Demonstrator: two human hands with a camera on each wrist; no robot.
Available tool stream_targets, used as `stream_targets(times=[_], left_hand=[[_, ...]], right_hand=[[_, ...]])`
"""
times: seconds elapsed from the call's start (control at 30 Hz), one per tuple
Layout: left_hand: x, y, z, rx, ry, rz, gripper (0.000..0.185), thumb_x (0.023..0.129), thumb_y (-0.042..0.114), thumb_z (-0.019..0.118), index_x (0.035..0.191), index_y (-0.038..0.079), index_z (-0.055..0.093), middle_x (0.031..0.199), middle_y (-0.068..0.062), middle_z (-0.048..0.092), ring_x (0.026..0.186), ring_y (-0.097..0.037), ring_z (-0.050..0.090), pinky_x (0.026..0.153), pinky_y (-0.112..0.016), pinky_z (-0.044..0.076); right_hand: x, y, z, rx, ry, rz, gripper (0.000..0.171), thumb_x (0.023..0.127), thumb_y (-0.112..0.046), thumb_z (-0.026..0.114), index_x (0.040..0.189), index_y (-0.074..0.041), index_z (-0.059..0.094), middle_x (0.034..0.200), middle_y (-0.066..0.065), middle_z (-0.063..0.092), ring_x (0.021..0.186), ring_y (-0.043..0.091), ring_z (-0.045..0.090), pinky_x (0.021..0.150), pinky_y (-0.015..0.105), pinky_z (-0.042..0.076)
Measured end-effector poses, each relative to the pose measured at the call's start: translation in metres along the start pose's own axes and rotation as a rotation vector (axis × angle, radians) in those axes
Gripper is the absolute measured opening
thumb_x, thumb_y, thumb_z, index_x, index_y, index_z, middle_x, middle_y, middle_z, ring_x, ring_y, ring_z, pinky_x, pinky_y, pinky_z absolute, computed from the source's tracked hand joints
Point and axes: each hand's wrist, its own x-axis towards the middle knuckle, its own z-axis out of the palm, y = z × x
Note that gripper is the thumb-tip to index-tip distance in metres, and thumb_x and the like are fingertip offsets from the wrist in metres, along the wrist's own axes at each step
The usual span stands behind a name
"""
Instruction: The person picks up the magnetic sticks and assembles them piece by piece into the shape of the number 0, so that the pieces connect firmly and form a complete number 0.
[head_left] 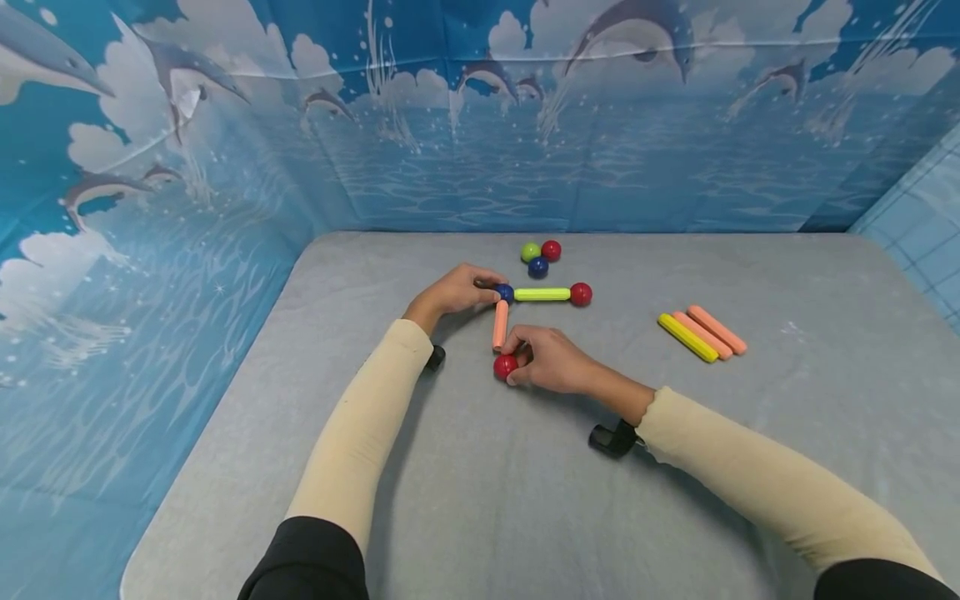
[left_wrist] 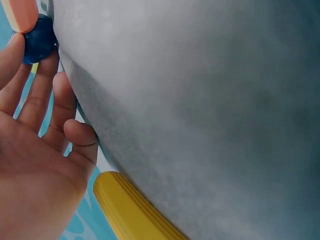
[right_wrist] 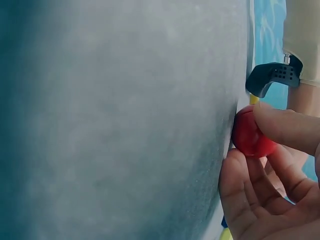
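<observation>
My left hand point(head_left: 453, 292) pinches a dark blue ball point(head_left: 505, 293) between thumb and fingers; the same blue ball point(left_wrist: 40, 42) shows at the upper left of the left wrist view. From that ball a yellow-green stick point(head_left: 542, 294) runs right to a red ball point(head_left: 581, 293). An orange stick point(head_left: 500, 325) extends from it towards me. Just beyond the stick's near end, my right hand point(head_left: 555, 362) grips another red ball point(head_left: 506, 367) with thumb and fingertips, low at the table. Whether that ball touches the stick I cannot tell.
Behind the joined pieces sit a green ball point(head_left: 530, 252), a red ball point(head_left: 551, 250) and a blue ball point(head_left: 538, 267). To the right lie a yellow stick point(head_left: 687, 337) and two orange sticks point(head_left: 717, 329). A dolphin-print curtain point(head_left: 480, 167) borders the grey table point(head_left: 465, 500).
</observation>
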Motion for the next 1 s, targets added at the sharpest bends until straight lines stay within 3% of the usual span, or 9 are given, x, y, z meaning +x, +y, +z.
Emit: stream_targets(times=[0.33, 1.0], left_hand=[[0.0006, -0.0002, -0.0019, -0.006, -0.009, -0.004, 0.038, 0.1, 0.021, 0.059, 0.138, 0.022, 0.06, 0.148, -0.004, 0.054, 0.141, -0.022, 0.045, 0.114, -0.043, 0.04], [0.0018, -0.0018, -0.0002, -0.002, -0.002, 0.003, 0.037, 0.1, 0.02, 0.06, 0.137, 0.022, 0.061, 0.148, -0.004, 0.054, 0.141, -0.022, 0.045, 0.114, -0.043, 0.04]], right_hand=[[0.003, -0.0016, 0.0002, 0.014, 0.013, 0.042, 0.029, 0.079, -0.006, 0.081, 0.103, -0.006, 0.065, 0.101, 0.009, 0.069, 0.084, 0.014, 0.064, 0.068, 0.024, 0.053], [0.0102, 0.0012, 0.0057, 0.042, 0.042, 0.032, 0.028, 0.081, -0.006, 0.08, 0.103, -0.005, 0.062, 0.097, 0.01, 0.067, 0.085, 0.016, 0.061, 0.074, 0.025, 0.051]])
